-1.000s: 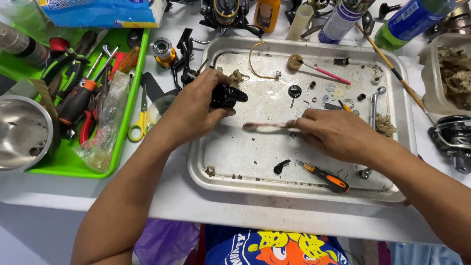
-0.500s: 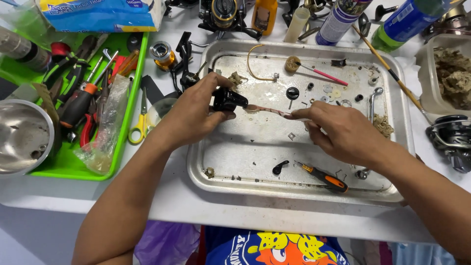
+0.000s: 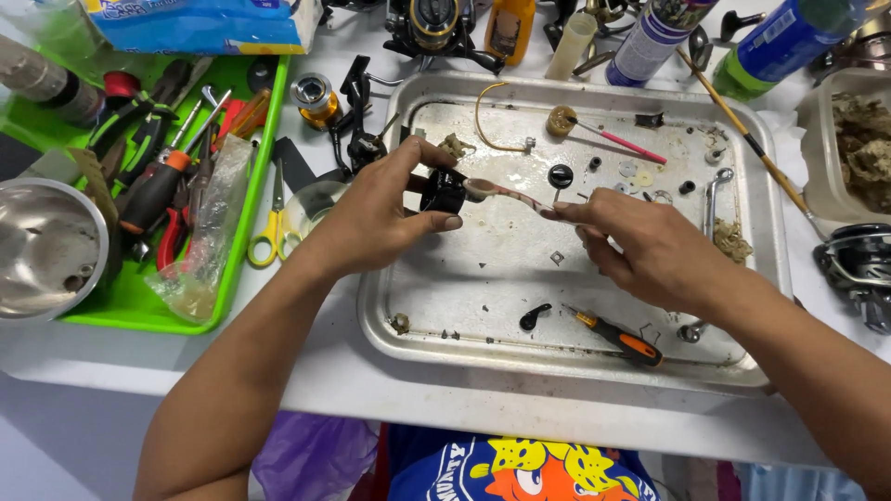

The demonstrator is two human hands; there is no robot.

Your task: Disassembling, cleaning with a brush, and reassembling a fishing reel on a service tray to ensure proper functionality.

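Left hand (image 3: pixel 385 218) closed around a small black part (image 3: pixel 444 192), thumb on top, fingers under, held just above the metal tray (image 3: pixel 445 306). Right hand (image 3: pixel 650 250) pinching the thin end of a brush (image 3: pixel 509 195), its pale head touching the black part. Both over the left half of the tray, near the back rim. On the tray floor: wet, dirty, with bits of brown gunk. Near the front, a small screwdriver (image 3: pixel 617 338) with an orange and black handle, and a little black lever (image 3: pixel 535 316) beside it. Farther back, a round black cap (image 3: pixel 561 175), some tiny washers (image 3: pixel 637 173), a curved yellow wire (image 3: pixel 486 121), and a pink stick (image 3: pixel 617 141) with a fuzzy ball at one end. By the right rim, a silver handle (image 3: pixel 713 199). Left of the tray, yellow scissors (image 3: pixel 269 227) on the white table (image 3: pixel 325 371). Farther left, a green tray (image 3: pixel 139 311) full of pliers and screwdrivers, with a clear bag on top. A shiny metal bowl (image 3: pixel 46 250) at the far left. Along the back, spray cans, bottles and a black reel (image 3: pixel 432 23). At the right edge, a tub (image 3: pixel 817 139) of brown stuff and another reel (image 3: pixel 858 264) below it. At the bottom, a blue shirt with a bright picture.
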